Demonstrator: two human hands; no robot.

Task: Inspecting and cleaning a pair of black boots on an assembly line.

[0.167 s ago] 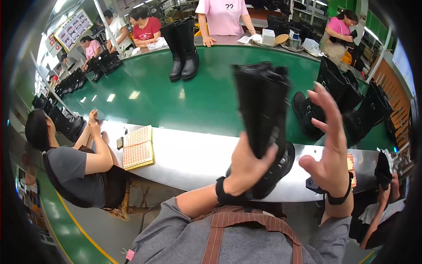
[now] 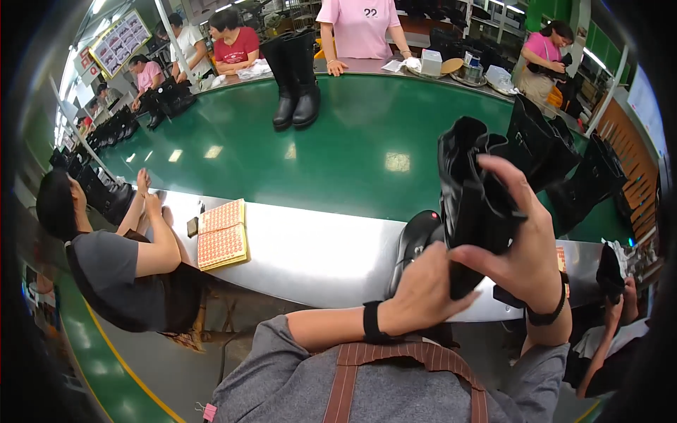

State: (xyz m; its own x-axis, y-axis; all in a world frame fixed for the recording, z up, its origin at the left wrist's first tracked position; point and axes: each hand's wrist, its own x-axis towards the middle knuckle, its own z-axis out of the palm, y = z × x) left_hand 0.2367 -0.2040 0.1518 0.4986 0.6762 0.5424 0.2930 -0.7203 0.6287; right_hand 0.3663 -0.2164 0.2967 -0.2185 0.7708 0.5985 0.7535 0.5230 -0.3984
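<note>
Closest to the lower edge of the frame, the person's two forearms rise from grey sleeves and a brown-striped apron bib. The left hand (image 2: pixel 423 292) sits at lower centre, a dark band on its wrist, thumb stretched right; its grip is clenched around the lower part of a tall black boot (image 2: pixel 469 204). The right hand (image 2: pixel 525 236) wraps the boot's shaft from the right side, fingers curled over the leather, so both hands are grasping the same boot. The boot stands upright in the air at centre right of the frame, its folded top (crumpled and floppy) reaching above the right hand's fingertips. Just left of it and lower, a rounded black toe (image 2: pixel 416 236) shows over the edge of the silver surface (image 2: pixel 317 254), though I cannot tell whether it belongs to the held boot.

Further left on that silver surface lies a stack of orange dotted sheets (image 2: pixel 222 243), with a seated person in a dark grey shirt (image 2: pixel 106 268) leaning arms on the surface beside it. Beyond lies a broad green conveyor belt (image 2: pixel 352 148). A pair of black boots (image 2: pixel 296 77) stands upright near its far edge, upper centre. More black boots (image 2: pixel 557 162) cluster at the right side of the belt. Along the far rim, at the top of the frame, several people in pink and red shirts stand or sit.
</note>
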